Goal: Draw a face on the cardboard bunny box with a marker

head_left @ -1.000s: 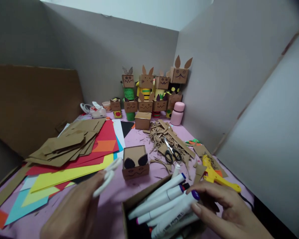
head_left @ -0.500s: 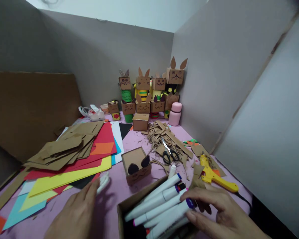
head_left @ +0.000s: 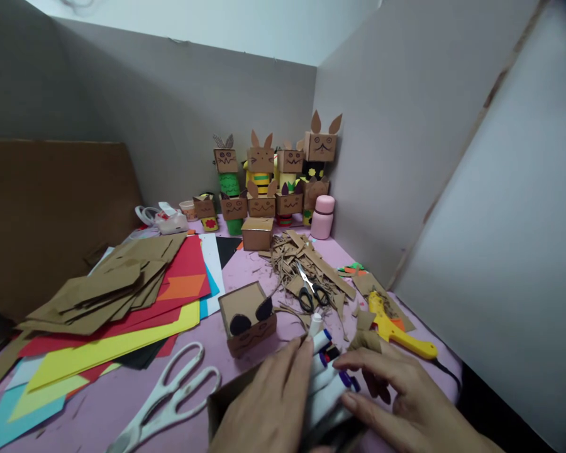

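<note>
A small cardboard box [head_left: 216, 402] at the front holds several white markers [head_left: 324, 402] with blue and dark caps. My left hand [head_left: 268, 402] lies over the box with its fingers stretched across the markers, hiding many of them. The thumb and index finger of my right hand [head_left: 405, 396] are closed about the blue-capped end of one marker; its other fingers curl beside the box. A brown piece [head_left: 365, 341] shows at that hand's knuckles; I cannot tell whether it is attached. White-handled scissors [head_left: 170, 396] lie on the table, left of my left hand.
Behind the marker box sits an open cardboard box with dark ears [head_left: 248, 321]. Black-handled scissors [head_left: 311, 292] rest on cardboard scraps [head_left: 290, 255]. A yellow glue gun [head_left: 396, 330] lies right, coloured paper [head_left: 122, 336] left. Cardboard animal figures [head_left: 261, 160] and a pink flask [head_left: 322, 217] stand behind.
My left hand has let go of the white-handled scissors and moved right onto the markers. My right hand stays by the marker caps. The whole view has shifted slightly.
</note>
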### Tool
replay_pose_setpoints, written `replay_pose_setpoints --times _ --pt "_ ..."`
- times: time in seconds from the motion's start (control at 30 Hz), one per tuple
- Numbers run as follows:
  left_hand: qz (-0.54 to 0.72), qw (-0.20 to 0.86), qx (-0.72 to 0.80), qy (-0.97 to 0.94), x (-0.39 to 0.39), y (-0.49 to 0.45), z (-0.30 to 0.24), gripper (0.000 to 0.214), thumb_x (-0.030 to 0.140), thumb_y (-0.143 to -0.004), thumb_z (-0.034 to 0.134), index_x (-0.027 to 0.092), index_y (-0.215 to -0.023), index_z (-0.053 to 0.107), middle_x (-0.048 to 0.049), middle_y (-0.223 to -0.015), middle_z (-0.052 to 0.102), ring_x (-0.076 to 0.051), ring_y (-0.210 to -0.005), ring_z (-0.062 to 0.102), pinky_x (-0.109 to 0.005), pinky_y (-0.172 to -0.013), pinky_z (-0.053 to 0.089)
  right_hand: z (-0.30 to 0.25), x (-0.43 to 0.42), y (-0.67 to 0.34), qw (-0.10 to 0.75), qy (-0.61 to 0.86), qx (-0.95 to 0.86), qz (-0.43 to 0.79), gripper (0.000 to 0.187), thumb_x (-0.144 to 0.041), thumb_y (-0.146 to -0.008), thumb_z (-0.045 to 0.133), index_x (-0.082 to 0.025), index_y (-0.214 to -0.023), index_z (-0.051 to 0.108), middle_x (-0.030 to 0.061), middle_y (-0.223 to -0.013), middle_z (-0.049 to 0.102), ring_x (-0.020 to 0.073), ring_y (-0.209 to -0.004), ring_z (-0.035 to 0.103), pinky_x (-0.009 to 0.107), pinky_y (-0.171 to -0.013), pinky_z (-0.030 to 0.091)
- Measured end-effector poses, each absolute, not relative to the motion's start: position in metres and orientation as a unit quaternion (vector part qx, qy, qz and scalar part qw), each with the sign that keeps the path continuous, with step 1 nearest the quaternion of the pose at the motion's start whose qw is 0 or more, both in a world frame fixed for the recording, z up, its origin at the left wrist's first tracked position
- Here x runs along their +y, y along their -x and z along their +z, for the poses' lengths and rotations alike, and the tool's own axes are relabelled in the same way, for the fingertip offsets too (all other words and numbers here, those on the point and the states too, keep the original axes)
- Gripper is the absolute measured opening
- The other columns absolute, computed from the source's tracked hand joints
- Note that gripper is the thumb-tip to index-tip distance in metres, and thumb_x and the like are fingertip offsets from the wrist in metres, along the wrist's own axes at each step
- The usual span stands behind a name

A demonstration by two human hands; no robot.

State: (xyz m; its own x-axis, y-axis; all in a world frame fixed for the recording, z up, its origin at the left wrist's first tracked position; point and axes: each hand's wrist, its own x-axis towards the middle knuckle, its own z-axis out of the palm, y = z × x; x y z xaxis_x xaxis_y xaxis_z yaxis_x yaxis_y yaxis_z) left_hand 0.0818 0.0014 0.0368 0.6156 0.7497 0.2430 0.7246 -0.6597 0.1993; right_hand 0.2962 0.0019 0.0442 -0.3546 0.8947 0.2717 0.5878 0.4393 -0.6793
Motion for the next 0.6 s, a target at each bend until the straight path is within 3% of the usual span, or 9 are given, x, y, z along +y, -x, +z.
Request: replay_pose_setpoints --times 0.13,0.3,0.43,0.6 --pt "0.104 0.120 0.441 -0.884 0.013 -0.100 0.038 0.088 0.011 -0.058 0.061 0.013 -0.140 0.028 -0.0196 -0.133 0.049 -0.034 -0.117 0.050 -0.042 -0.090 0.050 0.034 0.001 -0.301 0.319 0.498 -0.713 0.378 0.027 -0.034 -0.079 0.060 -0.024 -0.104 0.059 0.0009 -0.080 0.058 0.0140 -0.064 0.052 0.025 -0.058 0.042" --pt "0.044 0.164 0.480 -0.861 0.015 -0.114 0.041 0.100 0.011 -0.059 0.067 0.016 -0.144 0.015 -0.0194 -0.125 0.053 -0.036 -0.109 0.054 -0.046 -0.086 0.050 0.021 0.000 -0.298 0.387 0.446 -0.523 0.615 0.035 -0.050 -0.081 0.056 -0.023 -0.101 0.047 -0.0056 -0.067 0.048 0.0093 -0.056 0.043 0.020 -0.052 0.036" --pt "0.004 0.194 0.481 -0.855 0.020 -0.121 0.042 0.097 0.009 -0.054 0.070 0.013 -0.141 0.026 -0.0207 -0.118 0.059 -0.036 -0.104 0.058 -0.046 -0.084 0.050 0.020 0.001 -0.296 0.415 0.402 -0.474 0.664 0.033 -0.050 -0.081 0.058 -0.022 -0.097 0.047 -0.0058 -0.072 0.048 0.0060 -0.055 0.044 0.018 -0.053 0.036" --pt "0.117 0.281 0.461 -0.833 0.024 -0.120 0.050 0.080 0.005 -0.052 0.054 0.021 -0.130 0.045 -0.0102 -0.103 0.070 -0.028 -0.087 0.067 -0.034 -0.072 0.053 0.019 0.003 -0.298 0.399 0.405 -0.466 0.678 0.034 -0.047 -0.082 0.059 -0.020 -0.099 0.047 -0.0066 -0.066 0.048 0.0061 -0.055 0.045 0.018 -0.055 0.037"
